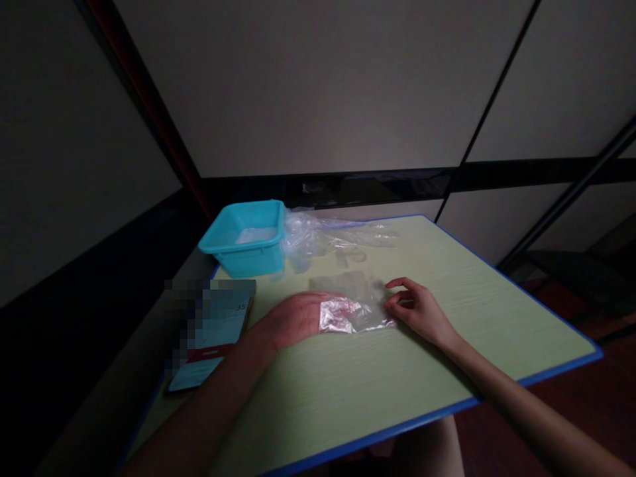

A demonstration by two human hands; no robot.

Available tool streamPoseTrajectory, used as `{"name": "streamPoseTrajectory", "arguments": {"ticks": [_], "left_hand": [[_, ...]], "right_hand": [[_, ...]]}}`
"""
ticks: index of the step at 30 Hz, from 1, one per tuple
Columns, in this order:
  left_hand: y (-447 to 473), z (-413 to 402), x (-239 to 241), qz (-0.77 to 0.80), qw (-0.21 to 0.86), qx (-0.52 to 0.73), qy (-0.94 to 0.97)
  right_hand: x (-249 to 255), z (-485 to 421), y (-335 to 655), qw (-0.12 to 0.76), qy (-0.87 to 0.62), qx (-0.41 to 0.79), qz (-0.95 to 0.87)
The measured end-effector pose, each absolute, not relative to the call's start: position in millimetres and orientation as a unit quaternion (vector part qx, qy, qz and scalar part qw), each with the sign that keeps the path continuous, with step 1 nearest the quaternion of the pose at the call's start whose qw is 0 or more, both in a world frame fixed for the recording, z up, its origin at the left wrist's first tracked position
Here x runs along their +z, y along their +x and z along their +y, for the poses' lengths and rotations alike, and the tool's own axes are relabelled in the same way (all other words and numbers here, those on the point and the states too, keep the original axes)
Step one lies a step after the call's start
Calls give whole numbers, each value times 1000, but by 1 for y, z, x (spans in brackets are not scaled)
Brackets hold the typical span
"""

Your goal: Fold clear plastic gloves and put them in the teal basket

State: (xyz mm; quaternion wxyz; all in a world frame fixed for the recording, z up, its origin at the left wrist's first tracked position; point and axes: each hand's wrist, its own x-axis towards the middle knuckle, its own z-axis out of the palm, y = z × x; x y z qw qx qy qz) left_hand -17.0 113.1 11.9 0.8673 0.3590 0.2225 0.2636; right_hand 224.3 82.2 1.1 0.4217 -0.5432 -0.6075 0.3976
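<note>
My left hand (298,319) lies on the table with its fingers pushed inside a small clear plastic bag (354,311), so the fingers show only dimly through the film. My right hand (416,310) rests beside it on the right. Its fingertips are pinched on the bag's right edge. The bag lies flat on the pale green table (377,384).
A turquoise plastic tub (246,238) stands at the table's far left corner. A heap of more clear plastic bags (332,237) lies to its right. A phone (211,344) with a lit screen sits at the left edge. The table has a blue rim and dark surroundings.
</note>
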Motion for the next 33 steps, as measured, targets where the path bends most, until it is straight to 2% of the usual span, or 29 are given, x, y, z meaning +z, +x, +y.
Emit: {"name": "streamPoseTrajectory", "arguments": {"ticks": [4,8,10,17,22,29,33], "left_hand": [[-25,109,22,310,808,299,401],[-22,99,31,488,620,373,488],[-18,96,31,531,559,387,506],[-11,93,22,599,365,342,626],[-10,88,23,597,342,323,650],[-16,85,25,565,427,281,648],[-17,84,25,566,433,277,645]], "right_hand": [[2,82,224,421,-545,401,-605],[3,82,224,424,-542,398,-607],[3,81,224,430,-538,395,-608],[2,80,226,445,-540,356,-620],[2,76,227,426,-549,315,-646],[0,72,226,403,-539,301,-675],[0,71,226,390,-539,284,-690]]}}
